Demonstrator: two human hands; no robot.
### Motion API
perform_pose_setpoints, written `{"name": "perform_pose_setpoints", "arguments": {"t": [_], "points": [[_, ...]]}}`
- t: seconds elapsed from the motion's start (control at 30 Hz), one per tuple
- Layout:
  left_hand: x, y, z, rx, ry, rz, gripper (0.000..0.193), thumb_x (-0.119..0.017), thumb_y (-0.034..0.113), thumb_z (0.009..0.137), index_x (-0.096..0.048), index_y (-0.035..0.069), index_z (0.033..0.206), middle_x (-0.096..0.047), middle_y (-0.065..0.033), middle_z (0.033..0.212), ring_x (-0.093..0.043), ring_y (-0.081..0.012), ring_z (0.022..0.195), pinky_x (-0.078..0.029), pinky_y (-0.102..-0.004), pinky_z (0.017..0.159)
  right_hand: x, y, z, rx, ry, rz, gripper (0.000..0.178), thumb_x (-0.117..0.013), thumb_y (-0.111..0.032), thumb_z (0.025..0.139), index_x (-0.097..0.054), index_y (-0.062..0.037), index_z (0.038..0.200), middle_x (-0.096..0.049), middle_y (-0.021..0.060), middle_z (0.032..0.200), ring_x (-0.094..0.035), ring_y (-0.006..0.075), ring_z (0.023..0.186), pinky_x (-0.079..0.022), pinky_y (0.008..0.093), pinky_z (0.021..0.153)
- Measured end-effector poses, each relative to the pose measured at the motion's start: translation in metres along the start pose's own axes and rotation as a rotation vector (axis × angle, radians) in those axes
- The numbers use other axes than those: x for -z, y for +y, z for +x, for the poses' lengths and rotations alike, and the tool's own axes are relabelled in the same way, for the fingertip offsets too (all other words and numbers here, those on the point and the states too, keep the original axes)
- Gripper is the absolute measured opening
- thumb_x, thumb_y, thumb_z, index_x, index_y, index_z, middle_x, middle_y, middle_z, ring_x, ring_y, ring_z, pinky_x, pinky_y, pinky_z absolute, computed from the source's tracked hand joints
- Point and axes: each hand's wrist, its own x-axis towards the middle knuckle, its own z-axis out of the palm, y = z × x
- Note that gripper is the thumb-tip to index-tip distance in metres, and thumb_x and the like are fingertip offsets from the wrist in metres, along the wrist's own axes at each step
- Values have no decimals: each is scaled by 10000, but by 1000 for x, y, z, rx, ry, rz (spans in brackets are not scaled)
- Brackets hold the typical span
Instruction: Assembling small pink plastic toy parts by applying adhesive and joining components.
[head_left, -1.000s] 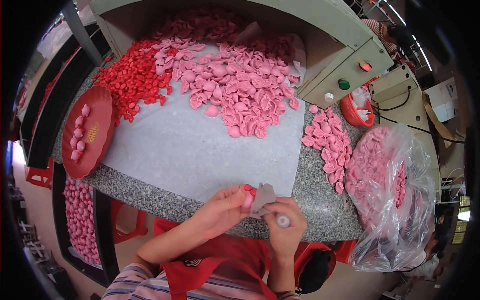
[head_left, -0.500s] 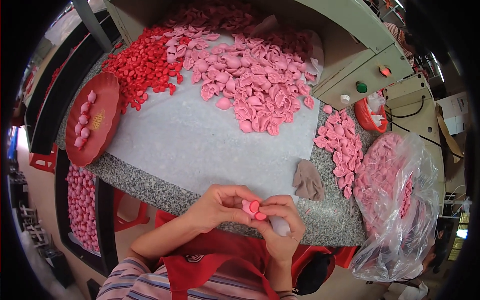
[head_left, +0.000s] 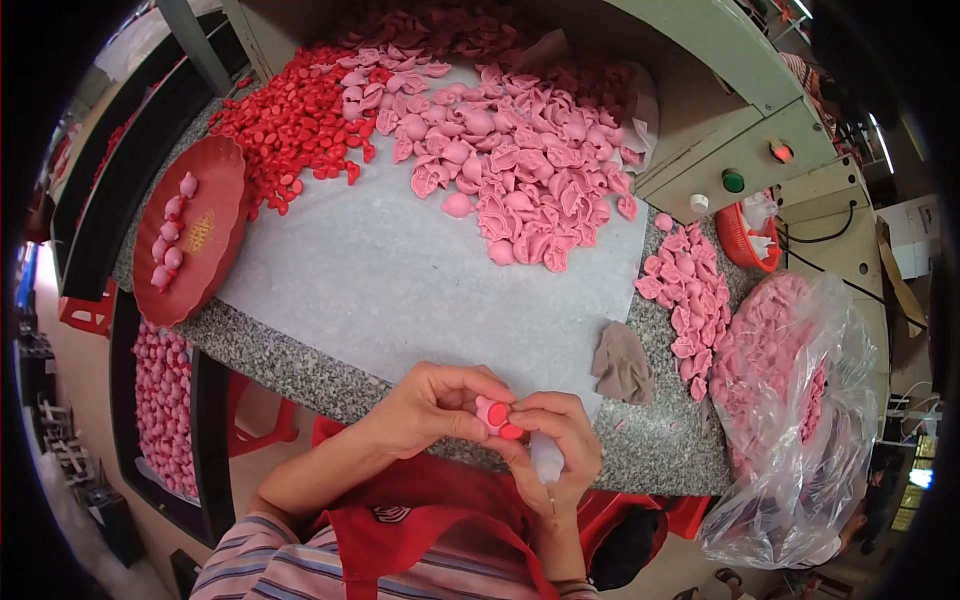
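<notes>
Near the table's front edge, my left hand [head_left: 430, 408] pinches a small pink plastic figure [head_left: 486, 411] between thumb and fingers. My right hand [head_left: 560, 440] meets it from the other side, its fingertips on two red oval pieces at the figure's end. One red piece [head_left: 498, 414] sits against the pink body; the other red piece [head_left: 511, 432] is just below it. Tucked in my right palm is a small translucent squeeze bottle [head_left: 546, 458] with a thin needle-like tip pointing toward the wrist. My fingertips partly hide where the pieces touch.
White paper [head_left: 380, 270] covers the granite tabletop [head_left: 300, 365]. Beyond lie heaps of red pieces [head_left: 300, 120] and pink shells [head_left: 520, 150]. At left a red scalloped tray [head_left: 222, 215] holds several finished figures. A grey cloth [head_left: 622, 365] and a plastic bag of pink parts [head_left: 775, 370] are right.
The red pieces have turned slightly against the pink figure as my fingers shift. The bottle in my right palm shows more plainly. The whole view has swung slightly.
</notes>
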Motion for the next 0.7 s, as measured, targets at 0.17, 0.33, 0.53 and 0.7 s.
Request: {"name": "perform_pose_setpoints", "arguments": {"t": [0.17, 0.33, 0.53, 0.7], "points": [[-5, -10, 1, 60, 35, -151, 310, -622, 28, 748, -545, -12, 1046, -563, -137, 1014, -559, -209, 943, -464, -308, 817, -3, 0, -4, -141, 55, 36, 262, -723, 17, 606, -593, -9, 832, -553, 104, 900, -545, 136, 699, -452, 215, 595], [-6, -22, 8, 79, -75, -564, 306, -490, 55, 846, -474, -3, 1146, -536, -123, 1087, -526, -216, 1013, -427, -298, 883, -6, -5, -7, -332, 232, 177, 311, -706, 89, 586, -583, 3, 858, -521, 105, 979, -539, 118, 736, -466, 225, 631], [-13, -7, 5, 40, -21, -240, 386, -617, 38, 758, -492, -1, 1121, -544, -130, 1077, -544, -216, 991, -462, -310, 841, -2, 5, -10, -162, 152, 189, 293, -683, 117, 598, -578, 5, 847, -504, 106, 955, -541, 159, 829, -475, 239, 693], [-9, -2, 3, 26, 62, 7, 376, -667, -21, 689, -531, -7, 1039, -546, -124, 1050, -539, -188, 981, -475, -285, 801, -1, 5, -8, -199, 88, 301, 216, -684, 71, 627, -591, -1, 808, -511, 114, 957, -543, 185, 829, -459, 268, 730]]}}
